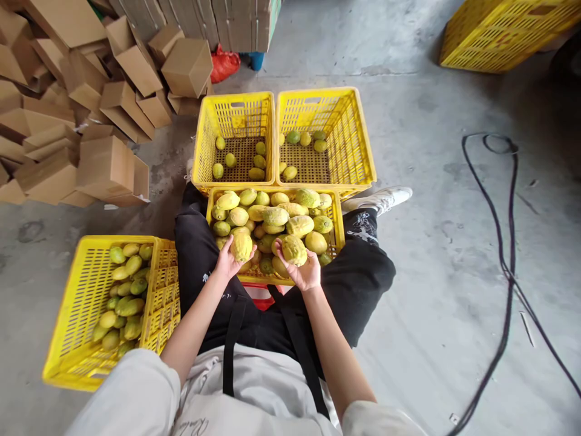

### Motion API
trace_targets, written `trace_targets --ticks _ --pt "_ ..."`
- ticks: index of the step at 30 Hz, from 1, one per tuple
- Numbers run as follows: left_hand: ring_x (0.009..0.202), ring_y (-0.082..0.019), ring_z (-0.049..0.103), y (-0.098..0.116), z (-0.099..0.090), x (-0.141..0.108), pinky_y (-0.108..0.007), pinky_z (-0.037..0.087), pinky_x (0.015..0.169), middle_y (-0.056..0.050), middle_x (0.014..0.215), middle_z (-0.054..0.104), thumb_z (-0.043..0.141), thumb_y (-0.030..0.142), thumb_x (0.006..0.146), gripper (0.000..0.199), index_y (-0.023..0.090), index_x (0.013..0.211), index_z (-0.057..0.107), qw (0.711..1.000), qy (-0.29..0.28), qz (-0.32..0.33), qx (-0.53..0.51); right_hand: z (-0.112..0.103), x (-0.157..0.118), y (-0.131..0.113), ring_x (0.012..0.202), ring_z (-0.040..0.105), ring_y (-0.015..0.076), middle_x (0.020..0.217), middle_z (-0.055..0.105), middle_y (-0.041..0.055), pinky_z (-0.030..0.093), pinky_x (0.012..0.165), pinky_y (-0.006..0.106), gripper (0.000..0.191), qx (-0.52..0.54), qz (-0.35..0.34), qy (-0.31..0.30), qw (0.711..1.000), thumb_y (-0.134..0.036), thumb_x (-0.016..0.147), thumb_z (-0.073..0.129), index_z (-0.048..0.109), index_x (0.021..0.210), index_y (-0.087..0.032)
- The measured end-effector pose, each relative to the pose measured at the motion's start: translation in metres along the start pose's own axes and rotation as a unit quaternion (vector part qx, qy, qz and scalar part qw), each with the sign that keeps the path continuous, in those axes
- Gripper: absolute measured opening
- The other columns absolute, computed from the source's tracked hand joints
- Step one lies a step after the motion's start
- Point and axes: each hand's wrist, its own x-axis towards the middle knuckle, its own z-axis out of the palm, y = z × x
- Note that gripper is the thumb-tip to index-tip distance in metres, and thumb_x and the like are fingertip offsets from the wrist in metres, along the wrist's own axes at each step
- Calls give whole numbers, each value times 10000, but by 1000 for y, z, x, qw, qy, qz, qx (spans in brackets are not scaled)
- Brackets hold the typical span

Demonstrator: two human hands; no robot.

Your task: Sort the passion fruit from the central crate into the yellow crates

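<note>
My left hand point(231, 260) is closed around a yellow papaya point(241, 247), held above the near edge of the full crate. A second, bumpy yellow papaya point(294, 250) sits in my right hand point(305, 270), its fingers wrapped about the fruit. Both fruits are at the same height, a short way apart. Below them, between my knees, a yellow plastic crate point(338, 227) is heaped with yellow and green papayas point(275, 216). Behind it stand two more crates, the back left crate point(202, 136) and the back right crate point(358, 139), each with several papayas on the bottom.
At my left, a yellow crate point(72, 303) holds many greener papayas. Cardboard boxes point(106, 166) are piled at the far left, near a red bag point(223, 63). Another yellow crate point(494, 36) stands far right. A black cable point(508, 278) lies on the concrete floor.
</note>
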Motion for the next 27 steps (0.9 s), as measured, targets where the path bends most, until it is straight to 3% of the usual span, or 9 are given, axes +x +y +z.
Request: trace_targets --ticks 2,6,10,15,21,27 --pt "814 -227 679 0 1 0 -289 536 610 -85 885 684 530 397 845 388 162 1153 559 1000 5 18 15 -2 0 -1 1088 630 225 1137 678 99 559 878 410 421 -3 -8 3 1000 -362 826 490 544 1210 -196" --pt "708 -195 667 -2 -2 3 -243 484 502 -90 906 683 545 391 822 392 174 1148 564 997 -14 15 79 -8 -1 -1 821 694 192 1006 716 57 596 597 302 416 -32 4 6 999 -386 800 571 529 1199 -279" --pt "642 -193 660 -7 -6 8 -251 470 466 -82 876 677 550 380 799 431 178 1179 539 986 -7 -17 166 -7 0 1 708 688 189 948 720 46 571 524 284 454 -60 24 19 998 -337 756 631 521 1195 -294" --pt "626 -202 659 -9 -4 7 -264 471 450 -68 869 666 569 384 778 409 194 1140 549 979 -8 -29 201 -2 1 2 709 682 186 962 715 50 571 539 290 446 -64 21 30 997 -334 749 637 527 1179 -283" --pt "731 -239 675 -6 -3 6 -303 510 524 -112 904 678 492 396 816 430 154 1165 559 992 2 -11 128 -3 1 0 756 686 188 980 711 36 582 596 315 410 -58 13 28 998 -378 789 588 534 1185 -289" --pt "932 -295 661 -3 -5 7 -384 532 684 -141 983 683 406 301 875 354 128 1134 575 1000 7 5 30 -3 -1 2 959 674 232 1074 689 16 554 838 472 462 -61 0 -6 998 -329 792 575 512 1249 -329"
